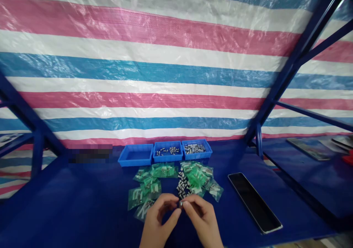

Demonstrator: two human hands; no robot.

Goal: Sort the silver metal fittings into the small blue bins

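My left hand (162, 218) and my right hand (200, 216) meet near the table's front edge, fingertips almost touching. A small metal piece (181, 204) is pinched in the right fingertips, with the left fingertips beside it. What the left fingers hold, if anything, is too small to tell. Just beyond my hands lies a pile of small metal parts (182, 184). Green-tinted plastic bags with metal parts (197, 176) lie right of the pile, and more such bags (150, 183) lie to its left.
Behind the bags stand three blue trays: a left one (137, 154) with nothing visible inside, a middle one (168, 159) and a right one (197, 156) holding metal parts. A black phone-like slab (254, 202) lies right. Blue metal frames (286, 71) flank the table.
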